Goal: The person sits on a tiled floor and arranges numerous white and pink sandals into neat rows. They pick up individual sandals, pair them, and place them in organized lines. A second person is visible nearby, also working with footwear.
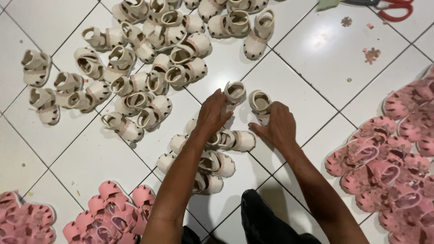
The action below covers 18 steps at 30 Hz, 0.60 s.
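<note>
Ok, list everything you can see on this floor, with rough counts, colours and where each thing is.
Cream sandals, loose pile: dozens, cream with pink trim, upper left.
Cream sandals, stacked rows: several, centre, under the hands.
Pink sandals: many, right edge.
Pink sandals, second heap: many, bottom left.
Scissors: one, red handles, top right.
Pink scraps: a few, upper right.
Tiled floor: white.
Left hand: on a cream sandal.
Right hand: on another cream sandal.

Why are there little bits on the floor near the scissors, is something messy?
Yes. Small pink flower-shaped scraps lie scattered on the white tiled floor near the red-handled scissors, apart from the shoe piles. The cream toddler sandals beyond the hands also lie jumbled, some tipped sideways, unlike the neat row under the left hand.
</note>
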{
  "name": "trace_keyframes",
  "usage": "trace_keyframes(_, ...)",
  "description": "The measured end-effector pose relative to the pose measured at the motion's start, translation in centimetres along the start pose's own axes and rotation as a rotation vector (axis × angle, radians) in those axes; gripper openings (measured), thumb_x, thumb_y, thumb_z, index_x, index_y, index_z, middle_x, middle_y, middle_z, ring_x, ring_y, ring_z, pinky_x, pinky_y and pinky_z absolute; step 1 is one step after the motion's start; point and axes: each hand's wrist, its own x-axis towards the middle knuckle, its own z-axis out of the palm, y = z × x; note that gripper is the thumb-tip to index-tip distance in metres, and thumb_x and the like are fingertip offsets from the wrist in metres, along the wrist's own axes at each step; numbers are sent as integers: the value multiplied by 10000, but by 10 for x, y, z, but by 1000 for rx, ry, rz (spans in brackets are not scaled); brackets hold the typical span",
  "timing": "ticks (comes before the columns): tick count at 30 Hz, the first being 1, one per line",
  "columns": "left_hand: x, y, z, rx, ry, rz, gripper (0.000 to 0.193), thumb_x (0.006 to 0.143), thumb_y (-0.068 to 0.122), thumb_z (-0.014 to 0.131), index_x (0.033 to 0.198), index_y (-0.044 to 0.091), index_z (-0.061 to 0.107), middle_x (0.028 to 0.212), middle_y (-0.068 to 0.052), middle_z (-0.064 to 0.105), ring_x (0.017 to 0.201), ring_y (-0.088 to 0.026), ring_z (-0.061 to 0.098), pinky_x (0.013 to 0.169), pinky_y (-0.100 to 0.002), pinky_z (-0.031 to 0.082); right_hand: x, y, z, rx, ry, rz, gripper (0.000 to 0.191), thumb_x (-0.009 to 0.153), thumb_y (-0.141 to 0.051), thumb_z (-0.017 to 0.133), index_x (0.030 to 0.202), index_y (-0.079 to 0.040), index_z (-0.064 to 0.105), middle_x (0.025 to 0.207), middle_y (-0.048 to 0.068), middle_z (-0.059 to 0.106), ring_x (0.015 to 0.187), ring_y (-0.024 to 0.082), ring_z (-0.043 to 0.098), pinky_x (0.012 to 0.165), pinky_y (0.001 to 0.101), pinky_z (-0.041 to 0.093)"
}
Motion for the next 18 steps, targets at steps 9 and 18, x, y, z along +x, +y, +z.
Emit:
trace_keyframes(9,4,-7,23,130,-206,-364,728,813,20,759,1444,69,400,1301,-197,607,1158,-406,610,939,-502,545,0,28,5,177,-72,216,871,747,-269,863,1459,16,450,1364,233,565,1246,403,537,1021,495,480)
trace_keyframes(18,8,6,-4,155,-381,-283,640,738,157,859,1277,60,528,1269,-193,591,1139,-412,575,946,-496,509,10,41,-24,14,-71,3,935,671,-199,881,1470,-16,430,1382,196,555,1218,416,550,928,481,518)
